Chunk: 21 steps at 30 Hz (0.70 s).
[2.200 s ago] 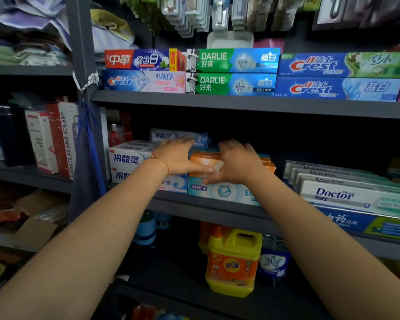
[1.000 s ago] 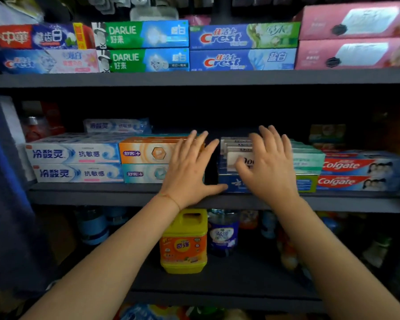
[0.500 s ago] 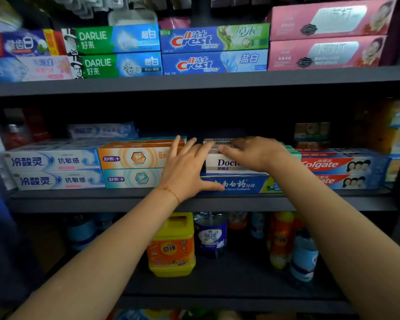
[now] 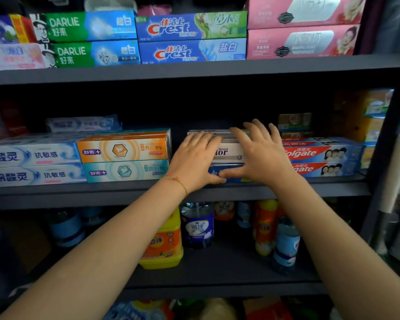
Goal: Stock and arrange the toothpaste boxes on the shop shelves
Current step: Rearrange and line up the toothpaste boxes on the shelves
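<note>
On the dark grey metal middle shelf (image 4: 148, 192), both hands, left (image 4: 195, 161) and right (image 4: 262, 155), rest flat with fingers spread on the white-and-blue cardboard toothpaste box stack (image 4: 226, 153); red Colgate boxes (image 4: 321, 160) lie at 3 o'clock.

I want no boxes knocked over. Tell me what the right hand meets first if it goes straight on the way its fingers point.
The right hand, fingers spread and pointing up and back into the shelf, already lies against the white Doctor boxes. Past them looks like dark empty space, though depth is unclear.

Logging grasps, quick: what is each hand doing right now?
Left hand: open, fingers resting on the white Doctor toothpaste box.
Right hand: open, fingers spread on it.
</note>
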{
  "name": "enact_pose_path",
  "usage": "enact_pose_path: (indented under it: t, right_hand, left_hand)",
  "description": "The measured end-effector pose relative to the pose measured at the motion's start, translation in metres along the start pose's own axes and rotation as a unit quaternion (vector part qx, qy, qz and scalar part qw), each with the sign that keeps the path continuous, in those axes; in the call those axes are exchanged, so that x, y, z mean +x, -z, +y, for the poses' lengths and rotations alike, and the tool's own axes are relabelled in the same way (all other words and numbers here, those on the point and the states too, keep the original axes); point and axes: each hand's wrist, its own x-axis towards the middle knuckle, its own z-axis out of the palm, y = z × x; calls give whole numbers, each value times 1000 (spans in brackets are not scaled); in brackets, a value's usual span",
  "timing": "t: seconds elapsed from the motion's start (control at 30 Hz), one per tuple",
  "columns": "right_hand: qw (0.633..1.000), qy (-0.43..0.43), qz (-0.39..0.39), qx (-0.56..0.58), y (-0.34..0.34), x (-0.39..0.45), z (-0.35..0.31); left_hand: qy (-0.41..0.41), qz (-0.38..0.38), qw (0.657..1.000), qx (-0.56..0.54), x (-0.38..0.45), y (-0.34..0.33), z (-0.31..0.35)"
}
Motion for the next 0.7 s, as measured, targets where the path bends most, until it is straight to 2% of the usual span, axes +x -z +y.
enact_pose_path:
  t: [0.27, 0.47, 0.7]
  right_hand:
    - [987, -16, -156, -33, 20, 20, 13]
    - [982, -3, -188, -28, 27, 25, 4]
    - [980, -6, -199, -7, 26, 31, 0]
  left_hand:
    - [22, -56, 998, -3, 18, -1, -4]
    - [39, -31, 999, 7, 16, -6, -8]
    - [48, -39, 998, 22, 17, -5, -13]
